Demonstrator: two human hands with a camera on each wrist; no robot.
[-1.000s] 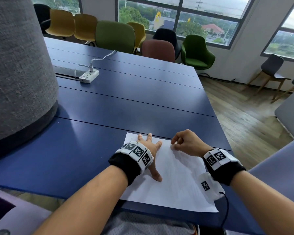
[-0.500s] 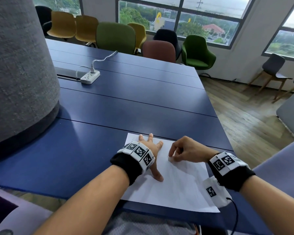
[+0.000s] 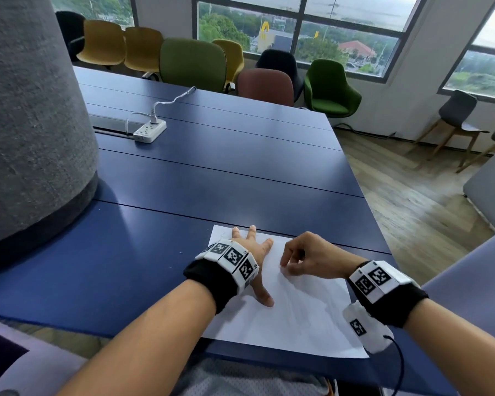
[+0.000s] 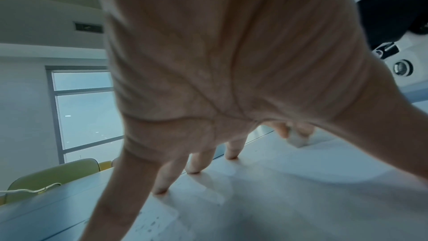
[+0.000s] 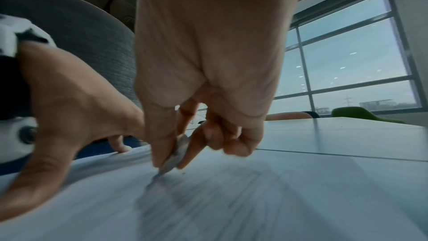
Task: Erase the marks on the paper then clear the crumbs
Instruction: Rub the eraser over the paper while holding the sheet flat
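Observation:
A white sheet of paper (image 3: 297, 318) lies at the near edge of the blue table (image 3: 226, 172). My left hand (image 3: 255, 252) presses its spread, straight fingers (image 4: 192, 164) flat on the paper's left part, thumb pointing back toward me. To its right, my right hand (image 3: 286, 267) pinches a small whitish eraser (image 5: 176, 155) between thumb and index finger, its lower end touching the paper (image 5: 231, 199). The same eraser (image 4: 297, 139) shows in the left wrist view. Faint grey pencil marks (image 5: 208, 195) streak the sheet. Small dark crumbs (image 4: 150, 224) dot the paper's far left corner.
A big grey fabric-covered column (image 3: 32, 124) stands on the table at the left. A white power strip (image 3: 149, 131) with a cable lies farther back. Coloured chairs (image 3: 193, 64) line the far edge. The table ends at the right over a wooden floor (image 3: 412, 201).
My right hand with the eraser has slid left and nearer along the paper, toward my left hand. The left hand has stayed pressed in place.

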